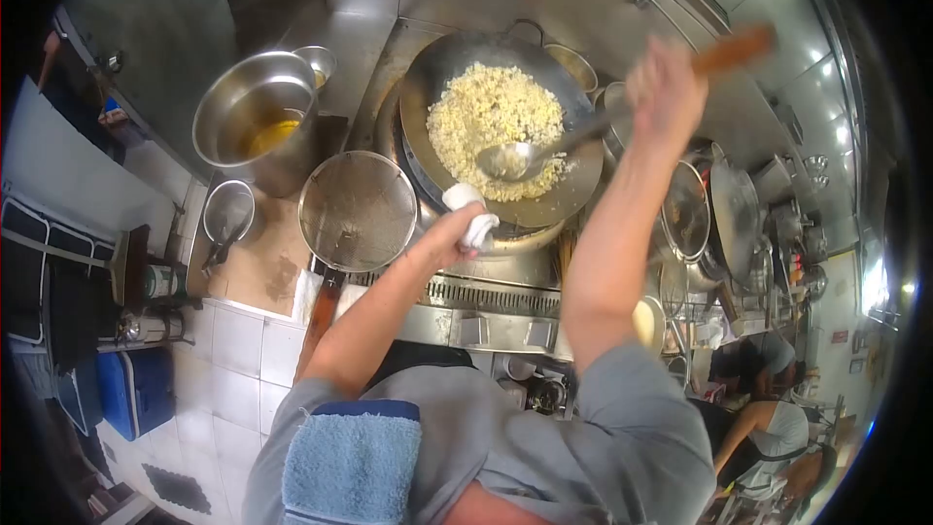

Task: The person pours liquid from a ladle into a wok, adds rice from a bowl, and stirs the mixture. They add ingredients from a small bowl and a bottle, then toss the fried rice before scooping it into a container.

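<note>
A dark wok [573, 185] sits on the stove with a heap of pale yellow and white food bits [486, 117] in it. My left hand [459, 236] is closed on a white cloth [468, 209] at the wok's near rim. Raised to the right of the wok, my right hand [667, 87] is wrapped round the wooden handle [734, 51] of a ladle, slightly blurred. The ladle's metal bowl [507, 162] rests among the food in the lower part of the wok.
Left of the wok are a round strainer [358, 209], a big metal pot [219, 126] with yellow liquid and a small pot [229, 212]. A small bowl [571, 66] stands behind the wok. More pans [734, 219] are at right; other people [768, 428] are at lower right.
</note>
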The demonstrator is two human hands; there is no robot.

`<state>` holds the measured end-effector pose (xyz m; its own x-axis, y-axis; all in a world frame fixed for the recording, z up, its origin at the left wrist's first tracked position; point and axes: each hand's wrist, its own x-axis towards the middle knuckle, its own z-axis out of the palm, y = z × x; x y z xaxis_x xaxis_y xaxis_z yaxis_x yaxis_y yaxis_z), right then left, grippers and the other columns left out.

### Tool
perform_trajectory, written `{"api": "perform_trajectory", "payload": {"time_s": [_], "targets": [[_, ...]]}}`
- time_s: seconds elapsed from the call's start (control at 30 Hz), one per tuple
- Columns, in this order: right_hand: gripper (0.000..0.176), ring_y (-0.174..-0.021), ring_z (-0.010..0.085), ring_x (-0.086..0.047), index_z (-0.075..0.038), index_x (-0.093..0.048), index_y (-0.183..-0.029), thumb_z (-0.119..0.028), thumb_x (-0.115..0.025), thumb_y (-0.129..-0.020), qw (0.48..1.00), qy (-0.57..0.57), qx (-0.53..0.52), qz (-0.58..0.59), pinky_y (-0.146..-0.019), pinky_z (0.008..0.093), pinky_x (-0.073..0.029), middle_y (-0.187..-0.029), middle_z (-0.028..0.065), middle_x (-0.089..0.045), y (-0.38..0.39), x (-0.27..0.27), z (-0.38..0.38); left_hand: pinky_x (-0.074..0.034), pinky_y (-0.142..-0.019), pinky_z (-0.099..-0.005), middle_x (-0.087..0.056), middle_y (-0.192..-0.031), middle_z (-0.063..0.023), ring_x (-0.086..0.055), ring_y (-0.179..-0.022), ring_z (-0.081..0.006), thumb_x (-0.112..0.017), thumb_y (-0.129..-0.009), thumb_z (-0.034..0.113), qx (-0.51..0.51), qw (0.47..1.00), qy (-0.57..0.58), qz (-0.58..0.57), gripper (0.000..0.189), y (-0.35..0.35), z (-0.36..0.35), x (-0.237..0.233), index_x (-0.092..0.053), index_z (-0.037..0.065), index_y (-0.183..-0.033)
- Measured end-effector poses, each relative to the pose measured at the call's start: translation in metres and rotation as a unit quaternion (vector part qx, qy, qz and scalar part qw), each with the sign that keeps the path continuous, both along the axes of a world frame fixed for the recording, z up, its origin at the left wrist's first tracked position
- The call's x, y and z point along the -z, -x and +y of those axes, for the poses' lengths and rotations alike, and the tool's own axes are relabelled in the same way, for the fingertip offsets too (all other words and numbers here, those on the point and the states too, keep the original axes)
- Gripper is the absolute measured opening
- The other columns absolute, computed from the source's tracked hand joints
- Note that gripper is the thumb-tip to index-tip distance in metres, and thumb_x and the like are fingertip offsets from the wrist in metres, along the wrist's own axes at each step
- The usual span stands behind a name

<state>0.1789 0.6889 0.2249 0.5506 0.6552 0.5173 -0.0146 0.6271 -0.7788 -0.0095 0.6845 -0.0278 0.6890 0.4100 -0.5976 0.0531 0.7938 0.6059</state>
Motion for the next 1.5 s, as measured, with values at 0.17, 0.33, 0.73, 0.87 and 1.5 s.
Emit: {"api": "perform_trajectory", "payload": {"time_s": [0.17,0.33,0.73,0.87,1.5], "targets": [[0.033,-0.032,0.0063,-0.026,-0.013,-0.036,-0.060,0.000,-0.058,-0.081,0.996,-0.038,0.059,0.054,-0.034,0.0227,-0.019,-0.045,-0.0035,-0.032,-0.004,0.060,0.001,-0.041,-0.046,-0.0248,-0.062,-0.082,0.0032,-0.061,-0.071,-0.0117,-0.052,-0.088,0.037,0.028,0.999,0.017,-0.019,0.021,-0.001,0.006,0.021,-0.059,0.019,-0.097],[0.033,-0.036,0.0080,-0.027,-0.013,-0.036,-0.061,-0.003,-0.056,-0.085,0.993,-0.023,0.115,-0.018,-0.038,0.0247,-0.022,-0.047,-0.0046,-0.030,0.041,0.070,-0.034,-0.040,-0.043,-0.0246,-0.061,-0.080,0.0023,-0.062,-0.072,-0.0130,-0.052,-0.087,0.037,0.022,1.000,0.013,-0.011,0.022,-0.003,0.013,0.015,-0.059,0.019,-0.096],[0.027,-0.037,0.0077,-0.035,-0.010,-0.041,-0.063,0.002,-0.060,-0.079,0.990,-0.115,0.087,0.000,-0.035,0.0247,-0.026,-0.048,-0.0008,-0.040,-0.062,0.025,0.013,-0.035,-0.072,-0.0314,-0.057,-0.082,0.0046,-0.050,-0.077,-0.0129,-0.056,-0.080,0.037,0.038,0.998,0.039,0.009,0.019,-0.002,0.007,0.014,-0.055,0.021,-0.091],[0.026,-0.035,0.0083,-0.034,-0.010,-0.041,-0.063,0.002,-0.059,-0.077,0.978,-0.099,0.181,0.026,-0.034,0.0257,-0.026,-0.047,-0.0015,-0.037,-0.072,0.029,0.040,-0.037,-0.070,-0.0331,-0.055,-0.083,0.0045,-0.046,-0.078,-0.0124,-0.058,-0.079,0.036,-0.002,0.999,0.045,0.022,0.021,0.000,0.001,-0.002,-0.055,0.021,-0.092],[0.014,-0.045,0.0167,-0.044,-0.003,-0.054,-0.066,-0.012,-0.059,-0.074,0.968,0.078,0.218,-0.099,-0.047,0.0328,-0.036,-0.050,0.0049,-0.048,0.026,0.035,-0.033,-0.050,-0.063,-0.0368,-0.060,-0.090,-0.0078,-0.059,-0.077,-0.0189,-0.053,-0.087,0.019,-0.144,0.988,0.029,-0.056,0.023,0.004,-0.040,-0.020,-0.050,0.011,-0.108]]}}
